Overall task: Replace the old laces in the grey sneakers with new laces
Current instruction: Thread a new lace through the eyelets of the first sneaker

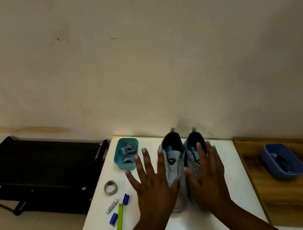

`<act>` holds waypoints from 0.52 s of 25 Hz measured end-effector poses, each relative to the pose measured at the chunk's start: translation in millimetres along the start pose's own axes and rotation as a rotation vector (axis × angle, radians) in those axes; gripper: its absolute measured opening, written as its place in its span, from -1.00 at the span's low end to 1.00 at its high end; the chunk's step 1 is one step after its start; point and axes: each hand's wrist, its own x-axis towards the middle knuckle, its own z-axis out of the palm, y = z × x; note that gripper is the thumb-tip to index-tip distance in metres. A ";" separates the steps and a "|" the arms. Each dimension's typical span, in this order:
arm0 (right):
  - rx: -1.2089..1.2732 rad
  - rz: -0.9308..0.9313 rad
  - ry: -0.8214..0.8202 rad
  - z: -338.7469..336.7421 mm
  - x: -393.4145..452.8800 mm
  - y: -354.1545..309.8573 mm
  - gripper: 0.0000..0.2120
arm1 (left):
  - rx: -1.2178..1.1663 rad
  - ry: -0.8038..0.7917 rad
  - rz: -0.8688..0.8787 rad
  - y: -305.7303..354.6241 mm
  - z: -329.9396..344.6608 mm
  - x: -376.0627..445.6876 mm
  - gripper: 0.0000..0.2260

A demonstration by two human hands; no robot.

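Plain cream wall behind a small white tabletop (234, 190), dim light. Left hand (152, 190) and right hand (209, 176) hover flat, fingers spread, holding nothing, right over the pair of grey fabric sneakers with teal lining (174, 162). Just left of the left hand sits a teal plastic tray of grey laces (126, 153); well right of the right hand, a blue plastic bowl with dark laces (283, 161). Risk, I'd say: a careless sweep knocks the tape roll (110, 187) or markers (119, 217) off the near-left edge. Open room lies right of the right hand.

Left hand (152, 188) and right hand (206, 175) outstretched, palms down, fingers spread
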 end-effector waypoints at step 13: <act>-0.087 -0.622 0.408 -79.5 132.5 -220.8 -0.21 | 0.148 0.560 -0.005 -67.4 -191.0 103.7 -0.18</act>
